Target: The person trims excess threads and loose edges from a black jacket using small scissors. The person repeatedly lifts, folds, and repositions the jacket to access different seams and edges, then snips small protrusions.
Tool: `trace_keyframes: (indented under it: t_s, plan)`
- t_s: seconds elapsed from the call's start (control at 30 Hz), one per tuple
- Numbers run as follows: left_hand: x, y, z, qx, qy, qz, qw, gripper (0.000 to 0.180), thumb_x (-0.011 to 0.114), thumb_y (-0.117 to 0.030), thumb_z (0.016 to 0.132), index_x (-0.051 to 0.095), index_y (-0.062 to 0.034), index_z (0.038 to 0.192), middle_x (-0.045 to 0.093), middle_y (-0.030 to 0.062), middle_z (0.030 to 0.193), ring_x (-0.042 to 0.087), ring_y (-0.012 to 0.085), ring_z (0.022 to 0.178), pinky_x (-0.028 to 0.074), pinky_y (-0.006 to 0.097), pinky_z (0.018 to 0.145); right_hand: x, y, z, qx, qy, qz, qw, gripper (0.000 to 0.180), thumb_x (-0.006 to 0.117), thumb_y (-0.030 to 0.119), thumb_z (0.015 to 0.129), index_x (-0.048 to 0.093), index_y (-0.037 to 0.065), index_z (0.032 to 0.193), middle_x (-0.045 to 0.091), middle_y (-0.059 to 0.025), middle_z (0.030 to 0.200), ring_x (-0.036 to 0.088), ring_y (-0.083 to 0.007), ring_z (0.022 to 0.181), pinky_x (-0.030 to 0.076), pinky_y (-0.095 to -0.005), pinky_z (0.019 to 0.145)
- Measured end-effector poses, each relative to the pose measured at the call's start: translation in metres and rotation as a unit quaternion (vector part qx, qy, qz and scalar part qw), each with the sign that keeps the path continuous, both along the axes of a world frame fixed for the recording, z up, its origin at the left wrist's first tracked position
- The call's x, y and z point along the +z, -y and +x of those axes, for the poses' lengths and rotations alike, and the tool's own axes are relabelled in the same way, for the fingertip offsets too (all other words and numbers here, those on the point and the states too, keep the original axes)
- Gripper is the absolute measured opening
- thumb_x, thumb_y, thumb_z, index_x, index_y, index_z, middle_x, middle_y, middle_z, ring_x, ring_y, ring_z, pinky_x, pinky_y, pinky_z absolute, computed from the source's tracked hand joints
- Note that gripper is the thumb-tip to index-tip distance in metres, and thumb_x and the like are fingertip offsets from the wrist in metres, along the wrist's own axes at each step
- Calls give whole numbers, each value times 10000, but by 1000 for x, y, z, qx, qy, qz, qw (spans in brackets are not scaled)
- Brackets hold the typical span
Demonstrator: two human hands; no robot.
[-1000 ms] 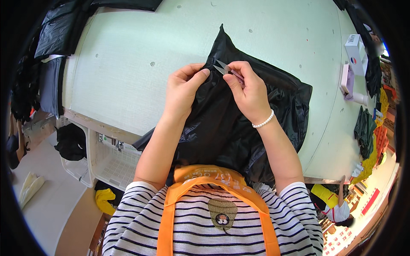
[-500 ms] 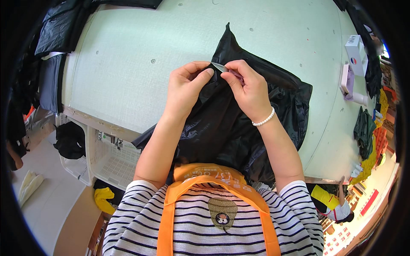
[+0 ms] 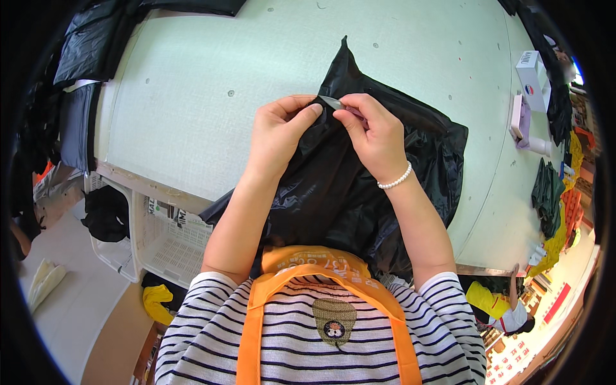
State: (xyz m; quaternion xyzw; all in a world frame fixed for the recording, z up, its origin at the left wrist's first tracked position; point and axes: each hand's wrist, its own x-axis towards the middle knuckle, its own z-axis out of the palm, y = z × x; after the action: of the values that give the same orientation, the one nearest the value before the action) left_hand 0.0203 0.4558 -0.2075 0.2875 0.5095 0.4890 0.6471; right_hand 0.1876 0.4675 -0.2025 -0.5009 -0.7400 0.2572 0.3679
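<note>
A shiny black garment is spread over the table's near edge and runs down toward my body, with one pointed corner reaching away. My left hand pinches a bit of its black cloth between thumb and fingers. Close beside it, my right hand is closed around small thread snips. Their pointed silver blades face the left fingertips, and a purplish handle shows partly inside my fingers. Whether a thread lies at the blade tips is too small to tell.
The pale table carries dark folded garments at far left. A white box and a lilac holder stand at right. White plastic baskets sit below the left edge. Another person is at lower right.
My hands stay almost in place, still pinching the cloth and holding the snips. The blades have turned slightly. The person at lower right has shifted a little.
</note>
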Motion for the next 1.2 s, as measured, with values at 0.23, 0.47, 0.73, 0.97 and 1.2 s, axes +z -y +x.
trace_keyframes:
  t_s: [0.23, 0.47, 0.73, 0.97, 1.2]
  plan:
    - [1, 5, 7, -49, -169, 117, 977, 124, 694, -44, 786, 662, 32, 878, 676, 66, 837, 614, 96, 752, 485, 240, 667, 35, -49, -9, 4, -21, 124, 992, 427, 767, 337, 748, 608, 56, 1026, 616, -81, 1068, 646, -171, 691, 507, -261, 609]
    - [-7, 7, 5, 78, -317, 235, 916, 143, 721, 58, 709, 614, 1, 785, 635, 55, 781, 580, 114, 691, 467, 224, 658, 66, -46, 24, 144, 312, -170, 924, 255, 685, 325, 791, 658, 96, 682, 627, -72, 634, 623, -267, 637, 494, -338, 585]
    - [-5, 15, 9, 92, -372, 343, 858, 204, 738, 69, 659, 584, -27, 753, 648, 75, 777, 619, 164, 684, 490, 251, 606, 56, -37, 26, 165, 83, -192, 964, 345, 735, 324, 787, 633, 36, 946, 640, -78, 711, 616, -158, 645, 483, -288, 608]
    - [-5, 14, 11, 97, -386, 365, 842, 213, 747, 64, 658, 577, -30, 747, 642, 75, 766, 624, 173, 680, 493, 251, 592, 56, -39, 0, 219, 69, -185, 955, 131, 733, 81, 763, 649, -6, 811, 590, -47, 748, 506, -110, 648, 424, -239, 600]
    - [-6, 18, 11, 115, -378, 372, 840, 230, 760, 79, 646, 581, -26, 742, 628, 72, 781, 605, 160, 653, 492, 254, 574, 38, -42, 1, 145, -156, -500, 839, 150, 598, 197, 900, 588, 50, 870, 459, 73, 707, 339, -22, 565, 289, -181, 515]
